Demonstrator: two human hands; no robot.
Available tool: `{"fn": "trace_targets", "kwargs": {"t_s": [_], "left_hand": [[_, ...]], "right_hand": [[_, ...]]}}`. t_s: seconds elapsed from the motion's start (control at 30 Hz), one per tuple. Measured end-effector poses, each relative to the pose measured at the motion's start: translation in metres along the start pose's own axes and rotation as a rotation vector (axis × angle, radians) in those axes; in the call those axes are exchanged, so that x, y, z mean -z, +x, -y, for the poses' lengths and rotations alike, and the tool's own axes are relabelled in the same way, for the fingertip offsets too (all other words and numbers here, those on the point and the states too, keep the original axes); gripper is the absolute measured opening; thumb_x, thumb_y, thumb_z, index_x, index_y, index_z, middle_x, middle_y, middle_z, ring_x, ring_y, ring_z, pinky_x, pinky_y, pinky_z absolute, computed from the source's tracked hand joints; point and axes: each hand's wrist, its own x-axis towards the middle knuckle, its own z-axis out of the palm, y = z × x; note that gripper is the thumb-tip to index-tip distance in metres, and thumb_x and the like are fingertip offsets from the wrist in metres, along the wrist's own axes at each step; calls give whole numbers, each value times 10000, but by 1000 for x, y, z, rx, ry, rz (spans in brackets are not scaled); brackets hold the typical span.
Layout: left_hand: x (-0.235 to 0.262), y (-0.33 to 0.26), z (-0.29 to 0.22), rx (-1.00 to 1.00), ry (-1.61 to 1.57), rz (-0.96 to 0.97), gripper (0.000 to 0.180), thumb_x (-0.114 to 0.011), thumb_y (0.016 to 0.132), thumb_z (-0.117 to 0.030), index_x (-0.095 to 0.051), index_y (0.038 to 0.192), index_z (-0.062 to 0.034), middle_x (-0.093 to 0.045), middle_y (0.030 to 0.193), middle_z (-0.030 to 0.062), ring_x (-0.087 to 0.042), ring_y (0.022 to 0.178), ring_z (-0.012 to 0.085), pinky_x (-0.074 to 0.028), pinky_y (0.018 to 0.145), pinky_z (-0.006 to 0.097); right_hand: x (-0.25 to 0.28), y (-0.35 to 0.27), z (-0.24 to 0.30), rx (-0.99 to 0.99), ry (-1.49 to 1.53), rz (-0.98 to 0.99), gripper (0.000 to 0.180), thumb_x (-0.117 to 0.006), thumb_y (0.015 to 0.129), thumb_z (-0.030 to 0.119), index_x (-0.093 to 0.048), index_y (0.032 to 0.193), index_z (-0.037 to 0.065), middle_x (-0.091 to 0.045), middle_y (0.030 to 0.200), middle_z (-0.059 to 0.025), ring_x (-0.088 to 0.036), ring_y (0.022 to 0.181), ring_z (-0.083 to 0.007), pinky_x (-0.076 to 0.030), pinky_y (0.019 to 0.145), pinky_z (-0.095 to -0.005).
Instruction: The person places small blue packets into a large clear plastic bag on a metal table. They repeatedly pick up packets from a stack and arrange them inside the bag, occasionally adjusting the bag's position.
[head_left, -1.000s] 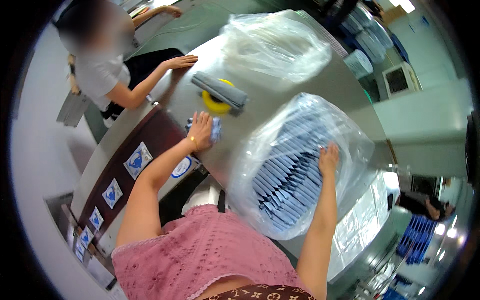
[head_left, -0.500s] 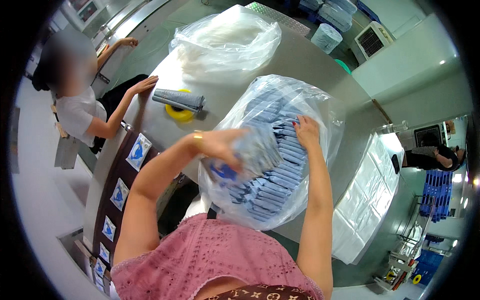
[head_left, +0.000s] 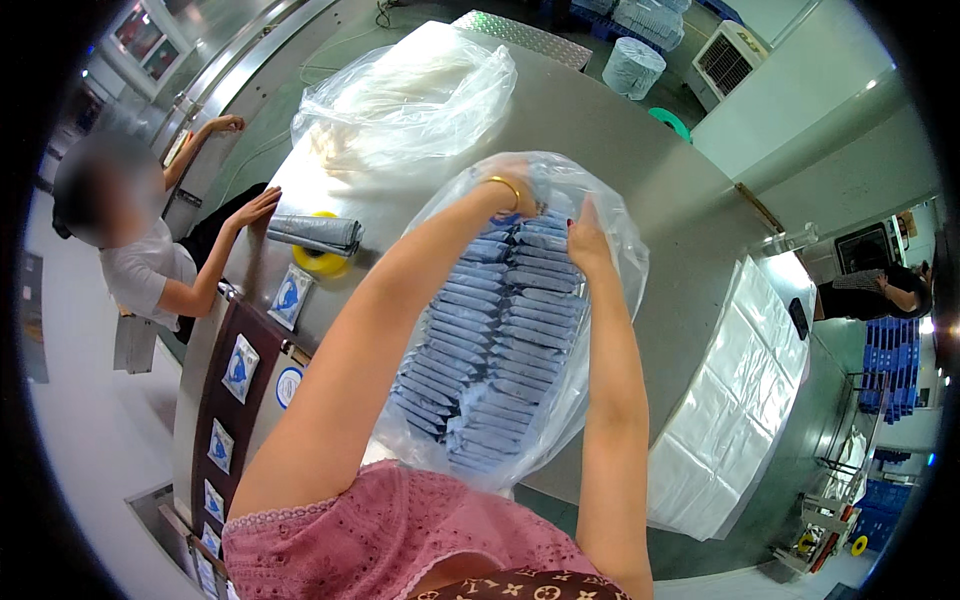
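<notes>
A large clear plastic bag (head_left: 625, 285) lies on the steel table, filled with rows of small light-blue flat packets (head_left: 470, 310) standing on edge. My left hand (head_left: 515, 190), with a gold bangle at the wrist, reaches in at the bag's far end over the packets. Its fingers are blurred and partly hidden, so what it holds cannot be made out. At the right side of the rows, my right hand (head_left: 590, 240) rests against the packets and the bag wall, its fingers stretched out and the thumb apart.
A dark conveyor (head_left: 235, 330) at left carries several white packets with blue print; another packet (head_left: 291, 296) lies past its end. A grey roll (head_left: 315, 234) rests on a yellow ring (head_left: 322, 262). Beyond is a crumpled clear bag (head_left: 410, 105); flat plastic sheets (head_left: 725, 400) lie right. A co-worker (head_left: 150, 260) sits left.
My left hand has moved from above the near packets to the bag's far end. The bunch of packets it carried no longer shows clearly. The view has shifted, and another packet has come off the conveyor.
</notes>
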Motion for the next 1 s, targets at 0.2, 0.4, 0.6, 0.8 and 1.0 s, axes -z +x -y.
{"fn": "trace_targets", "kwargs": {"t_s": [0.2, 0.4, 0.6, 0.8, 1.0], "left_hand": [[-65, 48, -54, -232, 11, -396, 542, -749, 683, -281, -621, 1186, -124, -594, 1244, 146, -528, 1188, 327, -402, 1022, 424], [-67, 38, -58, -350, -63, -354, 435, -611, 828, -310, -611, 1209, -100, -607, 1209, 184, -528, 1178, 339, -339, 1059, 439], [-105, 79, 4, -342, -693, -510, 355, -536, 917, -259, -635, 1185, -47, -630, 1185, 182, -561, 1133, 335, -418, 988, 409], [-141, 83, -25, -197, -940, -734, 270, -535, 910, -190, -662, 1088, -32, -662, 1056, 184, -612, 1008, 339, -461, 914, 427], [-123, 103, -17, -123, -377, -404, 339, -537, 893, -243, -623, 1194, -112, -557, 1264, 197, -456, 1259, 339, -317, 1059, 535]], "right_hand": [[20, 23, 34, 251, -16, -433, 692, -562, 922, 184, -204, 1484, -1, -341, 1464, -277, -324, 1351, -447, -319, 1099, -461], [89, -8, 69, 439, -444, -504, 798, -703, 835, 323, -298, 1433, -13, -403, 1412, -256, -428, 1283, -387, -327, 1080, -461], [48, 4, 29, -163, -653, -63, 1006, -805, 702, 383, -266, 1454, -14, -618, 1103, -247, -608, 1052, -356, -483, 881, -432], [78, 34, 30, 2, -462, -318, 209, -602, 822, 161, -685, 975, 46, -683, 845, -208, -670, 777, -381, -526, 676, -469], [97, 16, 76, 177, -471, -518, 230, -556, 841, 143, -719, 998, 99, -681, 809, -198, -668, 736, -363, -521, 671, -464]]}}
